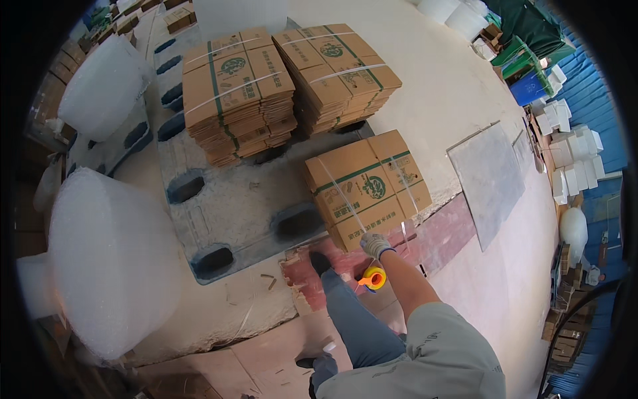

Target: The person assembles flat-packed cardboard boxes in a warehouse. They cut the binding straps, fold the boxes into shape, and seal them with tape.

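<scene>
A bundle of flattened boxes (pixel 369 187) is lying at the right-hand, near side of the pallet (pixel 229 216), reaching out past its edge; its underside is staying out of sight, so whether it is resting fully or is being held partly up, I cannot tell; the right hand (pixel 376 245), wearing a pale knitted glove, is holding on at the bundle's near edge, fingers bent in and nearly closed around the strap (pixel 340 193), apparently because that band is offering a ready handle where the smooth cardboard is giving little to grip; the left hand is not showing, so I cannot tell how open it is or whether it is holding anything; a yellow and orange tape roll (pixel 375 278) is sitting or hanging just below the gloved hand, off the pallet's near right corner, and what is supporting it is unclear; a dark shoe (pixel 319 263) is standing close by the pallet's near edge, probably bringing the body within easy reach of the load; on the far part of the pallet two stacks of boxes (pixel 239 86) are standing side by side, likewise banded, presumably so that the loose sheets are staying squared up; a large bubble wrap roll (pixel 109 266) is standing left of the pallet; a grey sheet (pixel 488 183) is lying on the floor to its right.
</scene>
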{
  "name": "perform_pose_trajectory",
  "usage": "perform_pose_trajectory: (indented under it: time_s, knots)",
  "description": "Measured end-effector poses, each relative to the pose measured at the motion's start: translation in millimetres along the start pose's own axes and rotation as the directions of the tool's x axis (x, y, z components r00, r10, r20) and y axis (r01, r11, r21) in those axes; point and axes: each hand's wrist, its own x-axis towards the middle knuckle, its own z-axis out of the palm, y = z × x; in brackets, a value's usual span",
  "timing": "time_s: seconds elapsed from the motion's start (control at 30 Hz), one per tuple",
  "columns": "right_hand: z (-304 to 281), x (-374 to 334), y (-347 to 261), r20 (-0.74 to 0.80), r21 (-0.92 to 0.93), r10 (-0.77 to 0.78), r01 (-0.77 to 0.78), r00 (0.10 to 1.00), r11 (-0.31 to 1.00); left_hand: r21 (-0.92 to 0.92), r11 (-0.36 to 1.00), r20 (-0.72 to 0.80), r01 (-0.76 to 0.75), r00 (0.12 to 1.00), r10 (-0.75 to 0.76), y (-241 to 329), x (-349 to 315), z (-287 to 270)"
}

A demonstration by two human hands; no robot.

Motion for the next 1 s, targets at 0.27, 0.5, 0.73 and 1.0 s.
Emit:
perform_pose_trajectory:
  time_s: [0.27,0.5,0.73,1.0]
  knots:
    - [16,116,-80,-0.482,0.329,0.463,-0.336,0.743,0.882,0.338,0.64,0.507,-0.69,0.707,0.494,100,-190,336]
    - [15,138,-69,-0.271,0.332,0.362,-0.267,0.892,0.905,0.464,0.278,0.53,-0.841,0.516,0.673,237,-233,431]
    - [-16,117,-52,0.045,0.404,0.2,-0.201,0.979,0.892,0.413,-0.504,0.61,-0.759,-0.181,0.771,514,-219,578]
    - [-20,86,-60,0.11,0.401,0.27,-0.291,0.957,0.869,0.644,-0.608,0.571,-0.464,-0.237,0.786,641,-205,760]
